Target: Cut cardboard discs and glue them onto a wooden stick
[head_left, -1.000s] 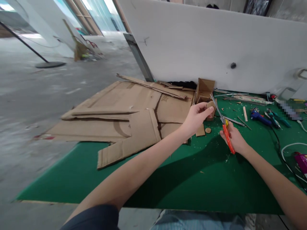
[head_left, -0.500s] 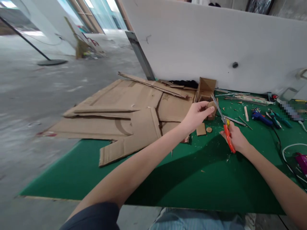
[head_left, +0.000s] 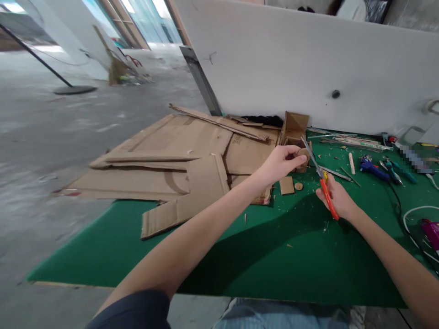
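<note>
My left hand [head_left: 283,162] pinches a small rounded piece of cardboard [head_left: 303,153] between thumb and fingers. My right hand [head_left: 336,197] is wrapped round the handles of orange-and-yellow scissors [head_left: 329,197], whose blades point up and away beside the cardboard piece. On the green table [head_left: 267,260] just below lie a square of cardboard [head_left: 286,185] and a small round disc [head_left: 299,186]. Behind my left hand stands an open cardboard box [head_left: 296,124], partly hidden by the fingers.
Flat cardboard sheets [head_left: 161,146] cover the table's left and back. To the right lie a blue glue gun [head_left: 374,168], pliers [head_left: 391,171], a wooden stick [head_left: 352,163], thin strips [head_left: 356,140] and cables [head_left: 408,219]. A white panel [head_left: 291,59] closes off the back.
The scissors and my right hand have shifted very slightly right and down. My left hand keeps its hold on the cardboard piece, almost unmoved. A pale shape now shows behind the panel.
</note>
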Demonstrator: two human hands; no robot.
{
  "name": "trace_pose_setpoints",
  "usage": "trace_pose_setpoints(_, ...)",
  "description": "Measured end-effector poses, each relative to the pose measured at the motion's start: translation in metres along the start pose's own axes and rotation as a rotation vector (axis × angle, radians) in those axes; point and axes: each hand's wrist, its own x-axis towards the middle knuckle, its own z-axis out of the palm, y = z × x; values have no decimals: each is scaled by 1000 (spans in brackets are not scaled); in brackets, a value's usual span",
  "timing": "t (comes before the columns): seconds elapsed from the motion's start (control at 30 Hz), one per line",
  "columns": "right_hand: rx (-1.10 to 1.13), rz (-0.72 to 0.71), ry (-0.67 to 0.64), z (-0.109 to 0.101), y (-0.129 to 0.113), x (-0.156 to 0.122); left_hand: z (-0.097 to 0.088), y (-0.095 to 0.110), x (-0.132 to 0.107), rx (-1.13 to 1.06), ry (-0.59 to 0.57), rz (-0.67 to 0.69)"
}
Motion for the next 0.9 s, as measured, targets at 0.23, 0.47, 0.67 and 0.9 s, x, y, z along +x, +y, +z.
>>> trace_pose_setpoints(0.23,-3,29,-45,-2,0,4,-12,1,4,131,-51,1)
trace_pose_setpoints(0.47,33,56,-3,2,1,5,-7,-10,6,26,-35,6)
trace_pose_setpoints(0.67,4,30,21,4,3,4,10,-24,6,-169,98,14)
trace_pose_setpoints(0.9,-23,1,14,0,0,-1,-3,-8,5,190,82,109)
